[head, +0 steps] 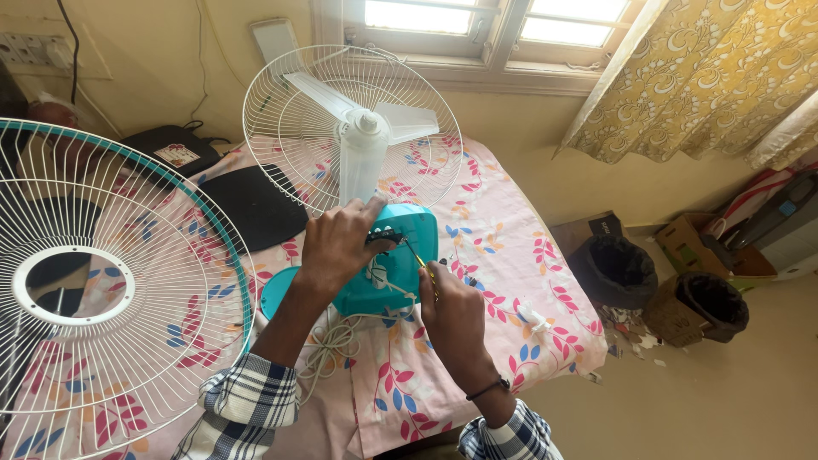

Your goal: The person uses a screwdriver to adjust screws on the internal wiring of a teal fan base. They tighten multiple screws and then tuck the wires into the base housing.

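A table fan lies on a floral sheet. Its teal motor housing (pixel 407 255) faces me, with the white blades (pixel 358 111) and the rear wire guard (pixel 290 128) pointing away toward the window. My left hand (pixel 339 243) grips the top of the teal housing. My right hand (pixel 452 311) holds a thin screwdriver (pixel 419 260) with its tip against the back of the housing. The white power cord (pixel 336 345) is coiled below the fan body.
The detached front guard (pixel 111 290), white wire with a teal rim, stands at left. Black flat items (pixel 251 204) lie behind it on the pink floral sheet (pixel 503 255). Two dark bins (pixel 613 268) and boxes sit on the floor at right, under a yellow curtain (pixel 699 68).
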